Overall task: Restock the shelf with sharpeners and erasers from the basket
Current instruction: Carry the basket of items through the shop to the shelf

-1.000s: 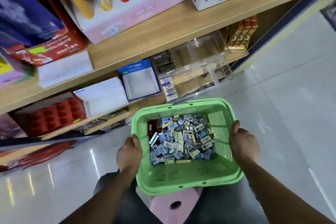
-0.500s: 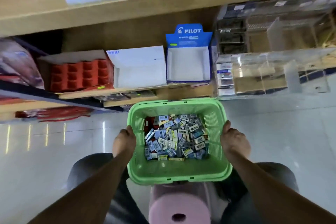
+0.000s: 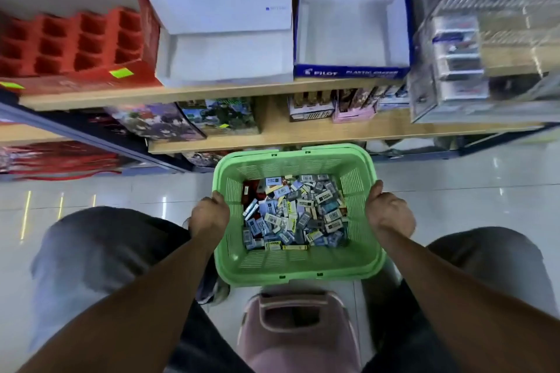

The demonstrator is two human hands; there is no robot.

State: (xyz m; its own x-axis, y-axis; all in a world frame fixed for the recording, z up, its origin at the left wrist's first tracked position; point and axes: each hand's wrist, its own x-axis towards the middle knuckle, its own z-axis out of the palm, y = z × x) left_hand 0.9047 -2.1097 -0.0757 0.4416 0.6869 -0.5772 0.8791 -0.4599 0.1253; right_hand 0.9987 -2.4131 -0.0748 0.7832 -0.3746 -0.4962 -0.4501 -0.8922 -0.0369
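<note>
Head view: green basket (image 3: 298, 263) held between the knees, just in front of the shelf (image 3: 212, 91). It holds a loose pile of small packs (image 3: 294, 212), mostly blue, white and yellow, a few red ones at the left side; can't tell erasers from sharpeners at this size.

On the shelf, left to right: red tray (image 3: 72, 39) with rows of empty pockets, white box (image 3: 224, 57) open with nothing in it, blue Pilot box (image 3: 351, 39) also empty inside, clear plastic organizer (image 3: 485, 48) with a few small packs stacked in its left compartments. Organizer is blurred and cut off at the right edge, rest of its contents unreadable. Lower shelf has picture boxes (image 3: 218, 118), labels not legible. Pink stool (image 3: 298, 333) below the basket, partly hidden by it.

Left hand (image 3: 209, 215) grips the basket's left rim, fingers curled over the edge, thumb inside. Right hand (image 3: 389, 212) grips the right rim the same way. Both closed on the rim, nothing else held
</note>
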